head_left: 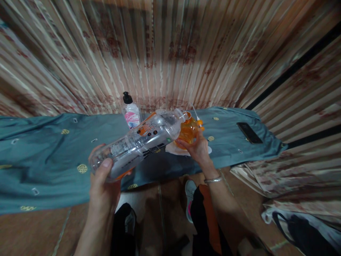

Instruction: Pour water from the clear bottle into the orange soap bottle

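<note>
My left hand [103,174] is wrapped round the base of a large clear plastic bottle [144,138] with an orange and black printed label. The bottle is tilted, its open neck up and to the right, close to the mouth of a small bottle of orange liquid [188,131]. Whether the two mouths touch I cannot tell. My right hand [198,147], a silver bangle at its wrist, grips the orange bottle's side. Just above its fingers shows an orange pump top [200,124] with a thin pale tube pointing up; whether the fingers hold it is unclear.
Behind the clear bottle stands a bottle with a black pump and pink label [131,115]. A white flat item [176,149] lies under the orange bottle. At right a black phone [249,132] rests on the green cloth [53,153]. Curtains [173,53] hang behind.
</note>
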### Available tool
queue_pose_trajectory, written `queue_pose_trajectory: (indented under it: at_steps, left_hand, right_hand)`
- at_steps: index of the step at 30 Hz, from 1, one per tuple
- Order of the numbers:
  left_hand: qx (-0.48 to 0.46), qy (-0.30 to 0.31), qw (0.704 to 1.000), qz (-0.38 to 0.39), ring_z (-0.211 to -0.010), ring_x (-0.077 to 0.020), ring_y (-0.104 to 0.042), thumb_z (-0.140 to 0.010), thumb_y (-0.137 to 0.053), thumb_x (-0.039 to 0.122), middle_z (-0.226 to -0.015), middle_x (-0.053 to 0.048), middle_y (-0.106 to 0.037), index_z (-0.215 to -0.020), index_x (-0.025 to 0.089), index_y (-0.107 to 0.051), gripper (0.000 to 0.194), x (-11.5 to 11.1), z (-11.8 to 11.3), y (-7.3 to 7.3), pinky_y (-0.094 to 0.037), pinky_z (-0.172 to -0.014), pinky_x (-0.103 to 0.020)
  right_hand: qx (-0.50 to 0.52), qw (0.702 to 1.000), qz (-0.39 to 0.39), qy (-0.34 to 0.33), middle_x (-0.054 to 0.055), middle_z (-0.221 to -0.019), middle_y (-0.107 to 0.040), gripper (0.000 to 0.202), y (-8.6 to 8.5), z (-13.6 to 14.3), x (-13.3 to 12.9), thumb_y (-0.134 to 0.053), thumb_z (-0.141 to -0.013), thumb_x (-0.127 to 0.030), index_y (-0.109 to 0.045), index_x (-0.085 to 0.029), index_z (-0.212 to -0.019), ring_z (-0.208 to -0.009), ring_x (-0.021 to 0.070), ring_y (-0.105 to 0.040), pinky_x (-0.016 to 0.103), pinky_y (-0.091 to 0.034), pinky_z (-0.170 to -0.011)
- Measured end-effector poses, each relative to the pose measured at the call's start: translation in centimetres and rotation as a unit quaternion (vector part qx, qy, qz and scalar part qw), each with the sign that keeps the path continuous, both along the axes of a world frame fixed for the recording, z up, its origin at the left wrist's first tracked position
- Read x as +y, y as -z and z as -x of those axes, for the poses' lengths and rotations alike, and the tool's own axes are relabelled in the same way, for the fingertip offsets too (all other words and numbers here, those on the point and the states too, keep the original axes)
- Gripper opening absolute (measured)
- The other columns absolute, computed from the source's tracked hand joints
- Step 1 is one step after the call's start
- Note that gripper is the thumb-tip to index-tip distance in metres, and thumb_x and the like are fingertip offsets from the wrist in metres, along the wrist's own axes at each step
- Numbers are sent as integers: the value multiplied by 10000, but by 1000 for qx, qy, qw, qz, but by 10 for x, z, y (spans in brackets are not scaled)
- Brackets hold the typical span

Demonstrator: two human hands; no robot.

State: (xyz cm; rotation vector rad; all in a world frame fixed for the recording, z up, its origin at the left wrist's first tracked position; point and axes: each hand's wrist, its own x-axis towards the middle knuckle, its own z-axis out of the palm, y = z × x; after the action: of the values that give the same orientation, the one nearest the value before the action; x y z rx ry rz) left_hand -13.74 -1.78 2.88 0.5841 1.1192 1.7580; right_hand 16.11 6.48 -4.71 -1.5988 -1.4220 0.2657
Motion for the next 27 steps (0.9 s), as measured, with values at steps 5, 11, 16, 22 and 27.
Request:
queue_pose_trajectory:
  at_steps: [5,11,16,22,27]
  left_hand:
    - [-23,-22,999,16,-748,-224,-732,-410,-1061,391,-1023,-5,-771,-1071,256,-781,730,-2,-6,-5,-638,-449,-324]
    - [-12,9,1000,0,-805,-232,-756,-503,-1051,347,-1119,-22,-798,-1114,300,-824,654,-6,-1,3,-653,-502,-318]
    - [1,29,1000,7,-893,-228,-762,-540,-1057,359,-1156,-16,-801,-1096,321,-830,602,-8,-2,4,-661,-575,-295]
    - [-4,24,1000,-1,-834,-205,-744,-561,-1048,317,-1150,12,-775,-1154,348,-828,633,-9,-5,1,-652,-549,-295]
    - [-6,23,1000,-5,-862,-227,-747,-567,-1043,335,-1133,-14,-795,-1124,332,-819,600,-8,-10,1,-640,-542,-291]
  right_hand:
    - [-9,1000,24,10,127,-1120,-857,788,-4,1,-1,-1022,-697,-509,-662,-220,-1336,-1017,404,-851,541,-711,-854]
    - [-21,998,47,20,154,-1168,-856,797,-11,4,-2,-1020,-701,-501,-648,-201,-1339,-1043,397,-846,512,-701,-873]
    - [-13,999,48,14,136,-1164,-855,776,-11,4,-3,-1013,-705,-502,-650,-211,-1326,-1052,392,-842,504,-689,-888]
    - [-3,1000,13,2,129,-1116,-854,755,-2,1,-1,-1023,-698,-559,-666,-223,-1271,-1001,382,-839,489,-685,-826]
    - [5,1000,8,14,161,-1097,-860,810,1,7,2,-1032,-680,-604,-657,-202,-1275,-985,402,-846,478,-680,-802]
